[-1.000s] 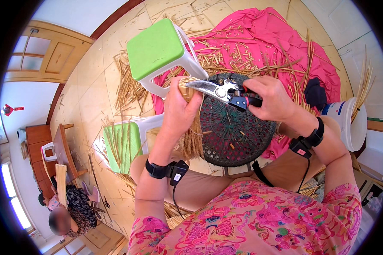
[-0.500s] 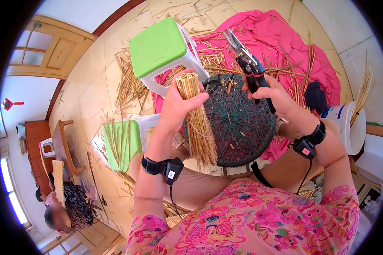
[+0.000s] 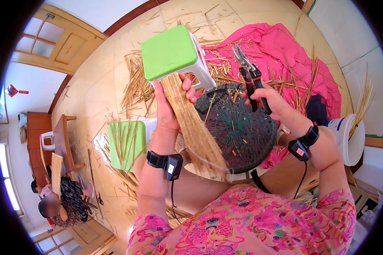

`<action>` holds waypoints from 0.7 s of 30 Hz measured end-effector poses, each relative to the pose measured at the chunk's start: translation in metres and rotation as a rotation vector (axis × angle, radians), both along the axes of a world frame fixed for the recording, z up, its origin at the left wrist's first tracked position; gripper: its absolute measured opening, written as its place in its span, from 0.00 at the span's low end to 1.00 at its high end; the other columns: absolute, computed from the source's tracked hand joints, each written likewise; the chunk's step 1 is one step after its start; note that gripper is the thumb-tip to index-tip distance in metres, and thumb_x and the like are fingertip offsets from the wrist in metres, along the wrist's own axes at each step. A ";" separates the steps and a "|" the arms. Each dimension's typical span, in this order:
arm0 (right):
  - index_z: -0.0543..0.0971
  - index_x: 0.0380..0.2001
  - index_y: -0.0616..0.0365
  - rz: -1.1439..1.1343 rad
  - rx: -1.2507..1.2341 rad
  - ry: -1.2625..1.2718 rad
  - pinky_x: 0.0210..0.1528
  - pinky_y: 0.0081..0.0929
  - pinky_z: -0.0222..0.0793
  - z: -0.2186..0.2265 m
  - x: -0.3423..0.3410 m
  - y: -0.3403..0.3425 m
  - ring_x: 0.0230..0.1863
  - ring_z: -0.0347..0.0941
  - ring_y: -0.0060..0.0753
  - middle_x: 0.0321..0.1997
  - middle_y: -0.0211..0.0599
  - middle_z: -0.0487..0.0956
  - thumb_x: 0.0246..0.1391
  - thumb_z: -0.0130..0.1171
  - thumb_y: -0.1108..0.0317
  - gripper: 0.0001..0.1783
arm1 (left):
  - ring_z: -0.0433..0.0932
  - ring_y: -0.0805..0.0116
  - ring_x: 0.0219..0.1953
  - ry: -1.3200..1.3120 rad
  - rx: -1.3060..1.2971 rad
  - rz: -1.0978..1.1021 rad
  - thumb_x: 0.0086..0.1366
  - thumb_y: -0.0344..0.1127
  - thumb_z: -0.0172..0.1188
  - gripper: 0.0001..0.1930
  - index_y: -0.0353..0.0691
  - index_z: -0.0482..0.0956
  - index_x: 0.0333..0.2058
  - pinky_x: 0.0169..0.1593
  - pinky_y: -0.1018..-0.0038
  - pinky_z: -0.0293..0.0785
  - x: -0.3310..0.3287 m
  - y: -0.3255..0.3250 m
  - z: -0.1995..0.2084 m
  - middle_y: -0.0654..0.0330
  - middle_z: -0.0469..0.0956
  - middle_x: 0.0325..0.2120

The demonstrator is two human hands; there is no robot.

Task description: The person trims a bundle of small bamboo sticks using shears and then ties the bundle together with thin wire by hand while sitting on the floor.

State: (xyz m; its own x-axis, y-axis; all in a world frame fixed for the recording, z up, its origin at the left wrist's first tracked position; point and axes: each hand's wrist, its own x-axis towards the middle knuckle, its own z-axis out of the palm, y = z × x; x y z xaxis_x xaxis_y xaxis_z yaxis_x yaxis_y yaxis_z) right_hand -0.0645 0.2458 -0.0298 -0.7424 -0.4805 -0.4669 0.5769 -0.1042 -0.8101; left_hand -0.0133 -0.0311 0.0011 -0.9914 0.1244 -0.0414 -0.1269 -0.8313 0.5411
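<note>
My left hand point(image 3: 166, 107) is wrapped round the upper end of a bundle of straw stalks point(image 3: 200, 134). The bundle looks flat and slants down to the right, its cut end at the top and a pale strand across its lower part. My right hand point(image 3: 275, 100) grips pruning shears point(image 3: 251, 78) by the dark handles, and their metal blades point up and away, apart from the bundle. Beneath both hands stands a round dark basket point(image 3: 255, 142) covered with green netting, with a few straw bits on it. The bundle overlaps its left side.
A green-topped stool point(image 3: 168, 49) stands beyond my left hand, and another green stool point(image 3: 119, 146) at left carries stalks. Trimmings litter the pink cloth point(image 3: 276, 55) and floor. A white bucket point(image 3: 354, 140) holding stalks is at right. Another person point(image 3: 72, 195) sits far left with a straw bundle.
The bundle has turned in my left hand, from its narrow edge to its broad flat side, with its cut end tipped left. The shears have moved slightly and stay in my right hand.
</note>
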 end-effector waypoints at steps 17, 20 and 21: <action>0.71 0.42 0.57 0.037 1.024 1.429 0.50 0.42 0.61 -0.051 -0.093 -0.177 0.48 0.67 0.47 0.42 0.44 0.71 0.31 0.66 0.62 0.30 | 0.73 0.69 0.24 0.223 -0.193 -0.015 0.51 0.50 0.68 0.29 0.39 0.67 0.44 0.27 0.75 0.71 0.030 -0.050 0.010 0.59 0.72 0.28; 0.72 0.43 0.58 0.109 1.134 1.386 0.51 0.41 0.62 -0.052 -0.127 -0.221 0.49 0.68 0.46 0.44 0.46 0.73 0.31 0.65 0.58 0.31 | 0.75 0.69 0.28 0.272 -0.334 -0.040 0.50 0.37 0.69 0.25 0.37 0.68 0.43 0.30 0.76 0.73 0.035 -0.060 0.023 0.56 0.75 0.29; 0.73 0.43 0.58 0.151 1.178 1.345 0.52 0.40 0.62 -0.054 -0.137 -0.232 0.49 0.69 0.46 0.44 0.46 0.73 0.31 0.65 0.57 0.31 | 0.75 0.70 0.29 0.282 -0.355 -0.041 0.49 0.34 0.69 0.24 0.37 0.68 0.43 0.30 0.76 0.73 0.036 -0.061 0.027 0.57 0.75 0.29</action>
State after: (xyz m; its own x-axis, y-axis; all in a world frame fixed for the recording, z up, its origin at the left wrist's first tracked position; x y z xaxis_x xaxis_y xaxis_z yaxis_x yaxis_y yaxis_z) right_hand -0.2012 0.0136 -0.0834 -0.8486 -0.4679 0.2470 -0.5251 0.8020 -0.2847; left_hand 0.0224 -0.0920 0.0277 -0.9645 0.1908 0.1825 0.0374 -0.5857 0.8097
